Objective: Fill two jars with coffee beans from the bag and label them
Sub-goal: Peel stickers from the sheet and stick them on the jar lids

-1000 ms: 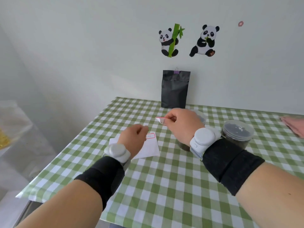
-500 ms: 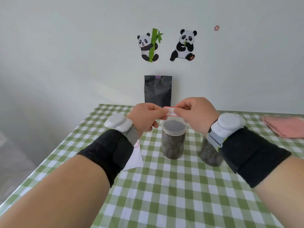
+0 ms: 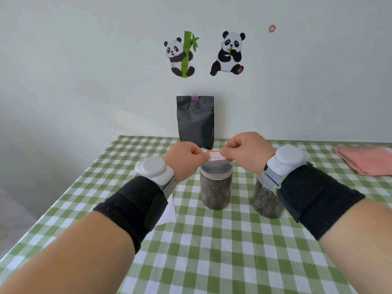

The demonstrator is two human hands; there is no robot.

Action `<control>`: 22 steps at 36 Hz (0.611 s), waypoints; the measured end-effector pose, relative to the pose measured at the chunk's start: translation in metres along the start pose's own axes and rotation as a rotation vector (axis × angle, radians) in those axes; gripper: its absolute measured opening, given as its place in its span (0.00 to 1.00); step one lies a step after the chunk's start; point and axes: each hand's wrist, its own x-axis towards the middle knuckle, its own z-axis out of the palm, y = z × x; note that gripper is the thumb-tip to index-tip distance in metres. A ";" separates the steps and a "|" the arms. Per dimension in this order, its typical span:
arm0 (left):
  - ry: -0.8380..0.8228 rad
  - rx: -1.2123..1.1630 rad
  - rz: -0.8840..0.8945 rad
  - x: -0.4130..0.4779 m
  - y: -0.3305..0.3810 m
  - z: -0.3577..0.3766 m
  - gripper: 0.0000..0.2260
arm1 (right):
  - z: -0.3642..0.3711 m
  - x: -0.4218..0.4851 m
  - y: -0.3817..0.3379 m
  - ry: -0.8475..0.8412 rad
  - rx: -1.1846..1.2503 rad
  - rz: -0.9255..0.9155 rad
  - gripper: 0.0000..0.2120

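Observation:
A small white label point(image 3: 216, 157) with a red border and writing is stretched between both hands. My left hand point(image 3: 185, 158) pinches its left end and my right hand point(image 3: 247, 151) pinches its right end, just above a lidded clear jar point(image 3: 215, 186) full of coffee beans. A second bean-filled jar point(image 3: 265, 201) stands to its right, partly hidden behind my right wrist. The black coffee bag point(image 3: 195, 120), closed with a purple clip, stands upright at the wall behind the jars.
The white label sheet point(image 3: 168, 213) lies on the green checked tablecloth point(image 3: 212, 251), mostly hidden under my left wrist. A folded pink cloth point(image 3: 369, 160) lies at the far right. The table's left edge runs diagonally on the left.
My left hand left the label sheet and joined my right hand on the peeled label. Both hands now hold it above the left jar, slightly lower than half a second ago.

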 end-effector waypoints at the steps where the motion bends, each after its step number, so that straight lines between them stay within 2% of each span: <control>1: -0.004 0.018 0.000 0.000 0.000 0.001 0.11 | 0.000 0.000 0.000 -0.009 -0.026 0.000 0.09; 8: -0.025 0.091 0.025 -0.002 0.004 0.006 0.12 | 0.002 0.002 0.001 -0.064 -0.070 0.026 0.08; 11: 0.006 0.021 -0.031 0.000 0.007 0.005 0.11 | 0.002 0.002 0.002 -0.055 -0.058 0.019 0.09; 15: 0.020 -0.084 -0.107 -0.001 0.016 0.000 0.23 | 0.001 -0.001 -0.002 -0.056 -0.051 -0.016 0.10; 18: 0.003 -0.118 -0.103 -0.002 0.017 0.000 0.27 | 0.001 -0.004 -0.008 -0.053 -0.051 -0.035 0.09; 20: -0.015 -0.147 -0.096 0.000 0.013 0.001 0.25 | 0.002 -0.006 -0.009 -0.033 -0.052 -0.040 0.12; 22: -0.030 -0.155 -0.086 0.000 0.012 0.002 0.16 | 0.003 -0.006 -0.008 -0.025 -0.055 -0.029 0.14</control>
